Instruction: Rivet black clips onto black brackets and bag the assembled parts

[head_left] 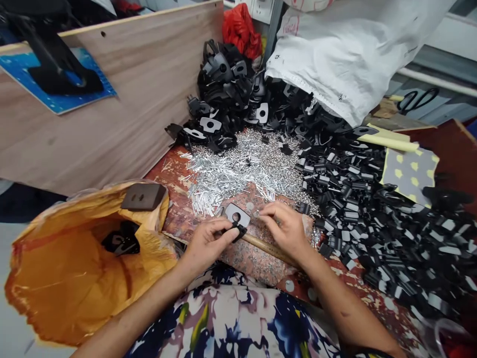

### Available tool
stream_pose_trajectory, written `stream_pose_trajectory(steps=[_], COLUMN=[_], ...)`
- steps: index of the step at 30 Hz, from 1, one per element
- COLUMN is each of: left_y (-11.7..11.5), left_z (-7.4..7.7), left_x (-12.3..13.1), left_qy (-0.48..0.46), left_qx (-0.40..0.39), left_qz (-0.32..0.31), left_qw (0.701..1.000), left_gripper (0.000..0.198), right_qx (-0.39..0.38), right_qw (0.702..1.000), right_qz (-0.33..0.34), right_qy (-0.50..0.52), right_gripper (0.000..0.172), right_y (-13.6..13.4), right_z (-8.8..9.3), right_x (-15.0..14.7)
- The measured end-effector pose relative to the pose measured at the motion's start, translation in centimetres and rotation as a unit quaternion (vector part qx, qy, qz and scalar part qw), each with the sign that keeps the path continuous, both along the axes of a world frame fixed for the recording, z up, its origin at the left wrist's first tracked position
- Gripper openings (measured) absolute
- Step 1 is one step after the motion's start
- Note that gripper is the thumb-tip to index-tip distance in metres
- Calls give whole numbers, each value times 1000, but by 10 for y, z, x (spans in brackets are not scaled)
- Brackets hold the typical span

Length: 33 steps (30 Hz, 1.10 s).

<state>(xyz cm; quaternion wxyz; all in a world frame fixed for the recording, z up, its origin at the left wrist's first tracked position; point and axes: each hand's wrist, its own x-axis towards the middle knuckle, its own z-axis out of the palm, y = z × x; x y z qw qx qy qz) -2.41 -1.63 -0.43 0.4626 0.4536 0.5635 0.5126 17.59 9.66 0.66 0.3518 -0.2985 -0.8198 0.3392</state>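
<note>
My left hand (209,240) pinches a black plastic part (238,216) that has a flat grey face with a round hole. Just right of it, my right hand (285,226) has its thumb and forefinger closed on a tiny shiny piece (257,213), too small to name. Both hands are above a speckled stone slab (246,258), and a wooden stick (268,247) lies across the slab below them. Silver pins (223,179) are heaped just beyond the hands, with small round metal pieces (276,149) behind them.
Black parts (227,89) are piled at the back, and small black clips (346,209) cover the right side. An open orange sack (67,268) at the left holds a few black parts (121,238). A wooden board (141,74) stands at the left. A white sack (331,49) hangs at the back right.
</note>
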Motion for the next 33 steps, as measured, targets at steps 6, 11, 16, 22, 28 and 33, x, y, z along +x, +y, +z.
stream_pose_trajectory(steps=[6,11,16,22,28,33], left_y=[10,9,8,7,5,2], left_z=[2,-5,-8,-9,-6,-8], left_x=[10,9,12,9,2,-6], left_qy=[-42,-99,-139,-62,-115,-270], left_qx=[-24,-46,-73,3,-48,-79], left_qz=[17,37,24,80,125,125], left_qw=[999,993,987,995,984,951], left_gripper=[33,32,33,32,31,28], right_qx=[100,140,247,146,126,172], right_qw=[992,988,967,987,975,924], right_qz=[69,56,24,71,-35,-37], right_qy=[-36,-40,-55,-10,-179,-339], right_gripper=[25,50,72,62,21,16], right_y=[-32,-42,-50,-51,32,72], right_z=[12,5,-4,-3,-15,-35], right_x=[-12,-7,-7,-10,-37,-63])
